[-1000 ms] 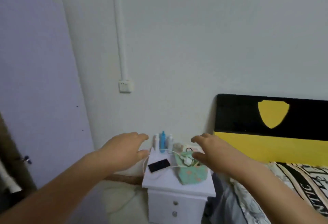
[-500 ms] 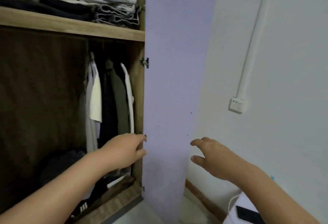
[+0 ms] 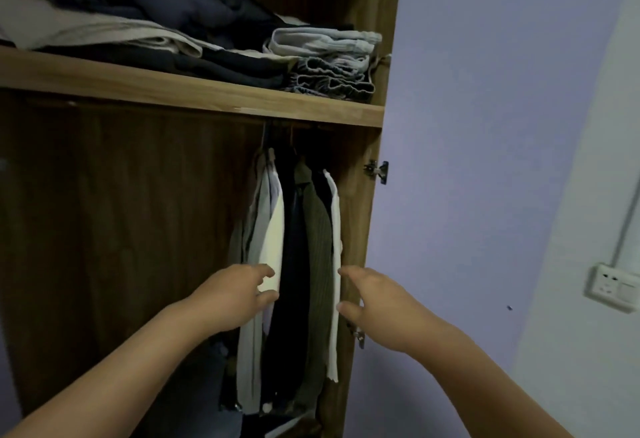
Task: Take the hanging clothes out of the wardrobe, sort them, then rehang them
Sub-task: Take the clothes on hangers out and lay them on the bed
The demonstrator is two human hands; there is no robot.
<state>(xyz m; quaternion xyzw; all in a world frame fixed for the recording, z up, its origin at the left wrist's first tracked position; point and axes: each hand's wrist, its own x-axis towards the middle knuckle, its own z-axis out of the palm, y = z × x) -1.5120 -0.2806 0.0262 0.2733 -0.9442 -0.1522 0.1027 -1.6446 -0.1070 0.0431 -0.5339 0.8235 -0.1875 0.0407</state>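
We faced an open wardrobe of brown wood-grain board, its lilac door swung out flat on our right with a metal hinge at the frame. The hanging clothes were bunched at the right end of the lower compartment, under the shelf: a pale grey garment and a cream one on the left, a dark navy piece in the middle, a ribbed olive garment next to it, and a thin white one at the far right, all falling in long narrow folds.

Our left hand reached in with fingers loosely spread and thumb apart, just at the lower edge of the cream garment; we could not tell whether it touched. Our right hand was likewise spread and relaxed, holding nothing, its fingertips just beside the white garment.

On the wooden shelf above lay soft folded stacks: dark and light cloth on the left, crumpled faded denim on the right. Beyond the door ran a smooth white wall with a plastic socket and a cable conduit rising from it.
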